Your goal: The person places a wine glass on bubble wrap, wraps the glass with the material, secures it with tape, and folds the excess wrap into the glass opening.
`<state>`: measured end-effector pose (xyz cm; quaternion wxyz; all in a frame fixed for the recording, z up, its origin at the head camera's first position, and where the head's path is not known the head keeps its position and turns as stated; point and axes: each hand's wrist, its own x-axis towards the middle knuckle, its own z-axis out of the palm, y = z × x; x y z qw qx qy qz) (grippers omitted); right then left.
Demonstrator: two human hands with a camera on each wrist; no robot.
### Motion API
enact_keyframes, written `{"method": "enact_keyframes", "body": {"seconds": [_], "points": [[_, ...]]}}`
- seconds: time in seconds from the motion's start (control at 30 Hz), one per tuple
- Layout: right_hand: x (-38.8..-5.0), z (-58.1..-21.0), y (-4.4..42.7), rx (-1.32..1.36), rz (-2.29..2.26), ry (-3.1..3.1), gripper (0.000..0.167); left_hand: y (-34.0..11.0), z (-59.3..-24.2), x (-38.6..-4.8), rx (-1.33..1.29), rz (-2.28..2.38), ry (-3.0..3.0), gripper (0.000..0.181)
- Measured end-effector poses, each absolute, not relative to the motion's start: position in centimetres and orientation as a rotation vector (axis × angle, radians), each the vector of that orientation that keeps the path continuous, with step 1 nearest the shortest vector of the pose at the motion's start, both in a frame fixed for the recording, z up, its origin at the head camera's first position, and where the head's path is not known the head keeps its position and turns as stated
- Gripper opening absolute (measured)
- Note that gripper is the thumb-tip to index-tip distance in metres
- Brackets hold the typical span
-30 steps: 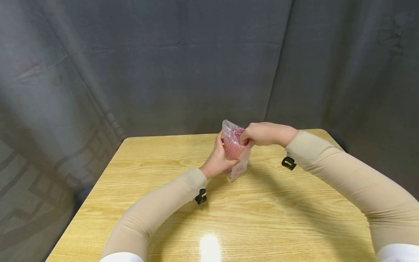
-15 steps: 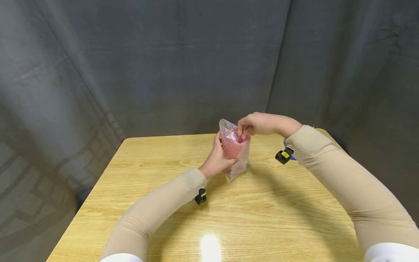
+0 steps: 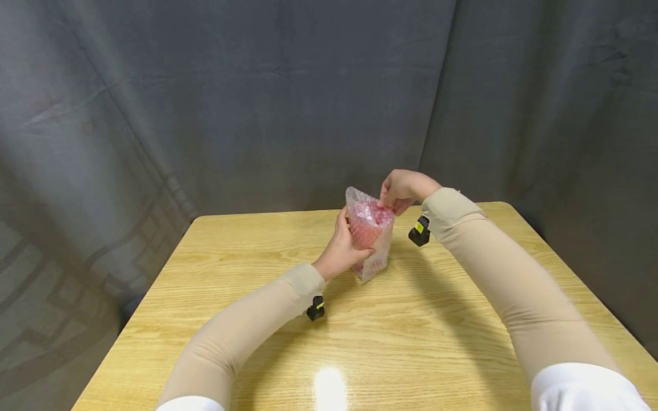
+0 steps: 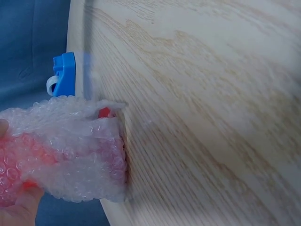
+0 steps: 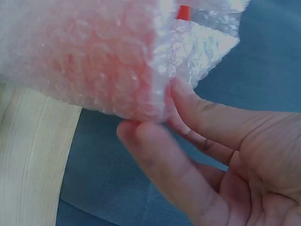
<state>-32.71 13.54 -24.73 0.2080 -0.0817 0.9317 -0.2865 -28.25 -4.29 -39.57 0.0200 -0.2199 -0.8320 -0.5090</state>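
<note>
A red item wrapped in clear bubble wrap [image 3: 379,242] stands tilted over the far part of the table, one end of the wrap gaping at the top. My left hand [image 3: 341,249] grips it from the left, thumb across the front. At the upper right rim of the wrap, my right hand [image 3: 403,187] pinches the edge. The right wrist view has the thumb and fingers [image 5: 155,148] on that edge of the bubble wrap [image 5: 108,61]. A bit of red [image 4: 104,112] shows through a gap in the left wrist view. What the red item is stays hidden.
Both forearms extend over the wooden table [image 3: 247,251]. Near the table's far edge is a blue object with a white ring [image 4: 66,75], resembling a tape dispenser; the head view hides it behind the right arm. A grey curtain [image 3: 288,114] hangs behind the table.
My right hand has come up out of the wrap's opening and gone to its right rim, the elbow swinging inward. The left hand holds its place.
</note>
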Motion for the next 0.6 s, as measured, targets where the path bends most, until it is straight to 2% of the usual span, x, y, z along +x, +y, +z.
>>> {"method": "enact_keyframes", "body": {"seconds": [0.33,0.6], "points": [[-33.2,-25.3,11.6,-0.222,-0.5,2.738,0.011,-4.5,-39.5,-28.2,-0.666,-1.557,-2.601,0.115],[-32.8,-26.0,11.1,-0.407,-0.242,2.871,0.011,-4.6,-39.4,-28.1,-0.671,-1.547,-2.611,0.115]]}}
